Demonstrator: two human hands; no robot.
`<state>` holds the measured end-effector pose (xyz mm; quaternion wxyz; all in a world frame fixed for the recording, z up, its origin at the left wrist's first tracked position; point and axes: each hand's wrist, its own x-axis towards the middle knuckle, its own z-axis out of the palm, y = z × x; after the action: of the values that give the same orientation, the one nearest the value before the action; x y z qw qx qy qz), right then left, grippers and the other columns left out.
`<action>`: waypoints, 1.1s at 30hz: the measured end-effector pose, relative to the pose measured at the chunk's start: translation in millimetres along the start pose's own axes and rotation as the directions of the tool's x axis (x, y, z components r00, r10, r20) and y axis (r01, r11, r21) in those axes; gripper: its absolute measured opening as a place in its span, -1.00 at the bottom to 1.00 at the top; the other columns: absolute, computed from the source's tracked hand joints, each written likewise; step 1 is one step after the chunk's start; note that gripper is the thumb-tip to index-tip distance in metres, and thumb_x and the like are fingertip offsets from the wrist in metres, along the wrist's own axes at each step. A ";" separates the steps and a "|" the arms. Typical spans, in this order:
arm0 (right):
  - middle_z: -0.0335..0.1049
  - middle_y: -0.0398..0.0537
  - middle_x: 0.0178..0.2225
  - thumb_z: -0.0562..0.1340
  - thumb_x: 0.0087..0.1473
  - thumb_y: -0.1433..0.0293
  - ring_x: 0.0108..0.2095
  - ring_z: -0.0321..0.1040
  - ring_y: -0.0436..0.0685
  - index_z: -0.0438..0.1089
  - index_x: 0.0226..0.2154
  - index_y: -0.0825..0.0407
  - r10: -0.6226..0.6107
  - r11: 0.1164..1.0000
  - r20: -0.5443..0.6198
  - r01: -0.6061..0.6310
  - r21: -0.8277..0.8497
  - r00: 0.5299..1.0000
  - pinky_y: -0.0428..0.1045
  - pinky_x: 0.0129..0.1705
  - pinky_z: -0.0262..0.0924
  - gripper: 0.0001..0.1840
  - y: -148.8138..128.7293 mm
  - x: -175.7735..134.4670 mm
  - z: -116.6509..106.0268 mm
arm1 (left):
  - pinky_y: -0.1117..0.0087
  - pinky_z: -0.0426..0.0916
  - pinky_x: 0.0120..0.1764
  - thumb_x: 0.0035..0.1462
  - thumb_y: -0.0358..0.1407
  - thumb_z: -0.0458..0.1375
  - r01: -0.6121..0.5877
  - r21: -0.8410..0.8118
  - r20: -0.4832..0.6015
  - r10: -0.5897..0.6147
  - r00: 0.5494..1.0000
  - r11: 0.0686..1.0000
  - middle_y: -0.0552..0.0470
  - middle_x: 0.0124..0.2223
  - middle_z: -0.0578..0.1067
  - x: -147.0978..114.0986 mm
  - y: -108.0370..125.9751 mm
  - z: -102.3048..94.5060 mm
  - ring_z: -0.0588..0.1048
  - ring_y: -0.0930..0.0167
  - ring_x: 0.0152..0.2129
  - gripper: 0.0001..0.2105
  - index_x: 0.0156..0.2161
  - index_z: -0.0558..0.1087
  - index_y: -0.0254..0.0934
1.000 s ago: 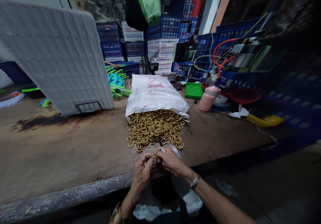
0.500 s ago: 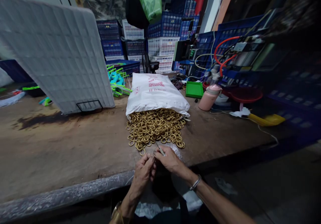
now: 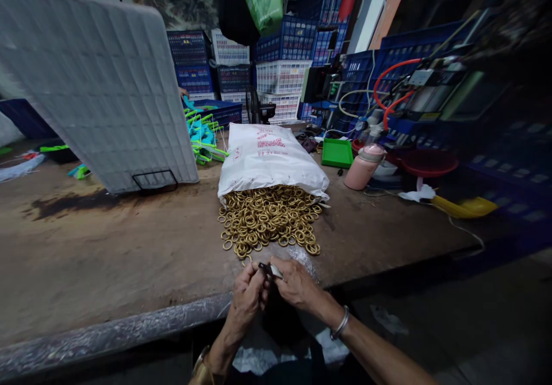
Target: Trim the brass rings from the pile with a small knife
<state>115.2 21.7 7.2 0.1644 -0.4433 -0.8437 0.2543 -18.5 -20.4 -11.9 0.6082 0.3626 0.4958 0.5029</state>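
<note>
Just over the table's front edge, my two hands meet at the fingertips. My right hand [image 3: 297, 284] is closed around a small slim tool [image 3: 276, 271] with a pale grey body and a dark end; its exact kind does not show. The dark end points left, at the fingertips of my left hand [image 3: 248, 290]. Those fingers are pinched together, and whatever they hold is too small to make out. Just beyond my hands lies a pile of brass-coloured rings [image 3: 267, 218], spilling from the open mouth of a white sack [image 3: 273, 163] with red print.
A white quilted panel [image 3: 99, 97] stands on the left of the table [image 3: 129, 247]. Green and blue plastic pieces [image 3: 202, 134] lie behind it. Toward the right are a green tray [image 3: 337, 153], a pink bottle [image 3: 364, 167] and a yellow scoop [image 3: 468, 206]. Stacked crates [image 3: 282, 77] fill the back.
The tool in my right hand has turned from pointing up toward the rings to lying across, its dark end at my left fingertips. My left hand stays pinched in nearly the same place.
</note>
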 end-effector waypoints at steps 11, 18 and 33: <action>0.31 -0.09 -0.54 -0.01 -0.12 0.54 -0.53 0.16 0.03 0.27 -0.38 0.06 0.154 0.955 0.004 -0.148 -0.255 0.988 -0.08 -0.48 -0.16 -0.77 28.3 6.8 4.7 | 0.63 0.00 -0.74 -0.01 -0.04 0.08 -0.030 0.019 0.066 0.029 0.997 0.999 0.21 -0.63 0.27 -22.4 14.6 4.1 0.15 0.65 -0.79 -0.69 -0.45 0.23 -0.28; 0.37 -0.08 -0.42 0.03 0.03 0.45 -0.41 0.27 0.02 0.26 -0.33 0.04 0.226 0.945 -0.126 -0.249 -0.210 0.966 -0.10 -0.42 -0.09 -0.87 37.9 11.4 2.7 | 0.61 -0.04 -0.79 -0.09 -0.10 0.13 0.398 -0.058 0.287 -0.366 0.885 0.916 0.15 -0.63 0.31 -44.4 -30.6 9.6 0.14 0.62 -0.82 -0.73 -0.47 0.26 -0.28; 0.30 -0.03 -0.28 0.07 0.06 0.32 -0.30 0.23 0.08 0.20 -0.28 0.02 0.165 0.906 -0.159 -0.213 -0.364 0.973 -0.08 -0.39 -0.08 -0.84 24.5 8.0 14.2 | 0.43 0.21 -0.57 0.01 -0.19 -0.02 0.098 0.747 0.060 -0.214 0.975 0.657 0.07 -0.68 0.31 -21.1 -89.1 -0.4 0.38 0.36 -0.63 -0.71 -0.62 0.36 -0.27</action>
<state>119.9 36.1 -18.1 0.1023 -0.5614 -0.8179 0.0731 3.5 -61.5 -90.7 0.4838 0.5685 0.6413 0.1775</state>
